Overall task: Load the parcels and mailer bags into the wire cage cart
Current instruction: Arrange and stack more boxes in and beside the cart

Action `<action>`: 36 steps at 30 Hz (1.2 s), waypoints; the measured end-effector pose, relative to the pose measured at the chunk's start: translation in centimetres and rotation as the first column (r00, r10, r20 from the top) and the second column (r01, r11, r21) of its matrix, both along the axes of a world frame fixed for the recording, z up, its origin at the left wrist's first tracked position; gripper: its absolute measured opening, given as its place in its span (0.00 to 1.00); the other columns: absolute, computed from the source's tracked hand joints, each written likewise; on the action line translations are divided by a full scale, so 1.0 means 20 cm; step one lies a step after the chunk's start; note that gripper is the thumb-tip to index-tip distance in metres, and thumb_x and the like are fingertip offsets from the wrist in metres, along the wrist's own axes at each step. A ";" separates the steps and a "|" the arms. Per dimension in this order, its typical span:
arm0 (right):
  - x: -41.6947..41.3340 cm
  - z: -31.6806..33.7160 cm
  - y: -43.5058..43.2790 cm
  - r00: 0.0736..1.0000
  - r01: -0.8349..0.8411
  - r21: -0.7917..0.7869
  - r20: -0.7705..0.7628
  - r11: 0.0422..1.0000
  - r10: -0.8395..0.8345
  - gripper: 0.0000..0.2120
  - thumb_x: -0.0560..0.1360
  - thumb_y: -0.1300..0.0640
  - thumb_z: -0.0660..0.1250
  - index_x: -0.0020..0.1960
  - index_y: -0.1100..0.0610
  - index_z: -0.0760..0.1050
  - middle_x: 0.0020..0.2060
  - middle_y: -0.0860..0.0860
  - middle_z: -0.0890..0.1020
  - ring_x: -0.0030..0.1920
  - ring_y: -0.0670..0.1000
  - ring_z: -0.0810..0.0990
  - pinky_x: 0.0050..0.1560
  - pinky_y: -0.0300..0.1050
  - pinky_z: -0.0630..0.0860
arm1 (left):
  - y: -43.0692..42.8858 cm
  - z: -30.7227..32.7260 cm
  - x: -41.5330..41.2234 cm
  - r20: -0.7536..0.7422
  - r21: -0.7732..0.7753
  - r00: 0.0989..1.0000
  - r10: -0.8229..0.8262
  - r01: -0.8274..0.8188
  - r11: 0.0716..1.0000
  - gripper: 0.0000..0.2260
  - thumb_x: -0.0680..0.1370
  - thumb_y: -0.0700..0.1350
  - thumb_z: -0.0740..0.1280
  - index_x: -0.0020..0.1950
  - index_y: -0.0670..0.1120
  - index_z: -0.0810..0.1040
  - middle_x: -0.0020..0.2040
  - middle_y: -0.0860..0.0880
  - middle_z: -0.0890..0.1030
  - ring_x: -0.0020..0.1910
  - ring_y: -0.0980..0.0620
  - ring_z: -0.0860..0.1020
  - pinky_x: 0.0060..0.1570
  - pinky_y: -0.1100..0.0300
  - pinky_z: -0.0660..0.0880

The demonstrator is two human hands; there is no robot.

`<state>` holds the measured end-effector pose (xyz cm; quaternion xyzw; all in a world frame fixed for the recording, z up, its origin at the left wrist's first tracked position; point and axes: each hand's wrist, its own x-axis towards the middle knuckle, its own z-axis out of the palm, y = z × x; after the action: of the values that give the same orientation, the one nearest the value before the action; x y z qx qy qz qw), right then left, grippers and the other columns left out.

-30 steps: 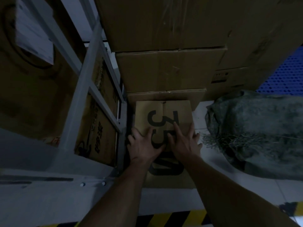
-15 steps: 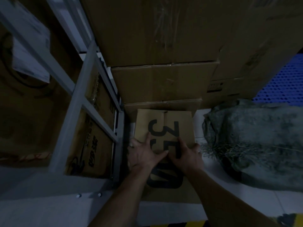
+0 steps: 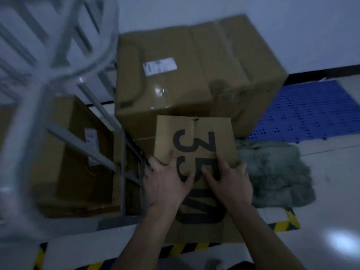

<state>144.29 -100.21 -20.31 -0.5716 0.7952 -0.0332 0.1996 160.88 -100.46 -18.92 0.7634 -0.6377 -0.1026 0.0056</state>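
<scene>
A brown cardboard parcel (image 3: 194, 133) marked "350" in big black figures is in the middle of the view. My left hand (image 3: 167, 184) grips it at its left edge and my right hand (image 3: 228, 184) at its right edge, thumbs and forefingers lying on the printed face. The wire cage cart (image 3: 122, 172) stands directly to the left, its grey bars blurred. Inside it sits a cardboard box (image 3: 78, 152) with a white label. Behind the parcel is a large taped cardboard box (image 3: 194, 75) on top of a stack.
A grey-green sack (image 3: 272, 172) lies on the floor right of the parcel. A blue plastic pallet (image 3: 303, 110) is at the back right. Yellow-black hazard tape (image 3: 282, 225) marks the pale floor near my feet. A white wall is behind.
The view has swung upward, so the top of the box stack and the wall now show. The parcel has come up and closer, and my hands have shifted from its face to its side edges.
</scene>
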 end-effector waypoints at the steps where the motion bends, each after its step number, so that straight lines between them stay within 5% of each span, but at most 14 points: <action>1: -0.02 0.19 0.02 1.000 0.006 -0.008 -0.007 1.000 -0.006 0.38 0.72 0.23 0.51 0.78 0.36 0.52 0.66 0.60 0.64 0.62 0.64 0.74 0.55 0.52 0.76 | 0.01 0.19 -0.03 0.011 -0.006 1.000 -0.007 0.007 1.000 0.39 0.71 0.76 0.57 0.78 0.61 0.52 0.62 0.42 0.61 0.54 0.41 0.72 0.50 0.52 0.74; 9: -0.14 1.40 0.21 0.998 0.046 -0.096 0.035 0.994 -0.043 0.39 0.70 0.20 0.48 0.77 0.35 0.52 0.65 0.60 0.68 0.60 0.63 0.76 0.54 0.54 0.78 | 0.18 1.50 -0.15 0.057 -0.035 0.998 -0.035 0.037 0.999 0.39 0.72 0.75 0.56 0.79 0.60 0.52 0.61 0.42 0.62 0.54 0.41 0.71 0.50 0.52 0.71; 16: -0.18 2.11 0.34 0.999 0.014 -0.191 0.045 0.981 -0.006 0.38 0.70 0.20 0.50 0.76 0.34 0.55 0.61 0.58 0.67 0.56 0.63 0.77 0.54 0.54 0.78 | 0.33 2.20 -0.17 0.039 -0.095 0.999 0.000 0.003 0.995 0.37 0.73 0.74 0.56 0.78 0.59 0.54 0.60 0.41 0.62 0.55 0.39 0.72 0.52 0.51 0.72; 24: -0.10 2.46 0.37 0.998 -0.059 -0.192 0.022 0.980 0.064 0.37 0.71 0.22 0.51 0.76 0.34 0.53 0.61 0.57 0.66 0.58 0.63 0.74 0.56 0.56 0.76 | 0.43 2.49 -0.07 0.002 -0.190 0.997 0.073 -0.071 0.979 0.35 0.73 0.74 0.58 0.75 0.60 0.59 0.61 0.40 0.64 0.54 0.38 0.74 0.48 0.50 0.77; 36: 0.51 2.52 0.25 0.988 -0.147 -0.155 -0.062 0.977 0.139 0.37 0.72 0.22 0.52 0.77 0.36 0.56 0.64 0.60 0.67 0.61 0.64 0.74 0.58 0.56 0.75 | 0.37 2.46 0.50 -0.057 -0.197 0.988 0.142 -0.151 0.969 0.33 0.75 0.73 0.56 0.73 0.55 0.59 0.59 0.40 0.65 0.54 0.39 0.73 0.45 0.52 0.74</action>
<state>154.41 -95.20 30.06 -0.6422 0.7515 -0.0679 0.1350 170.82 -93.08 30.36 0.8016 -0.5864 -0.0534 0.1036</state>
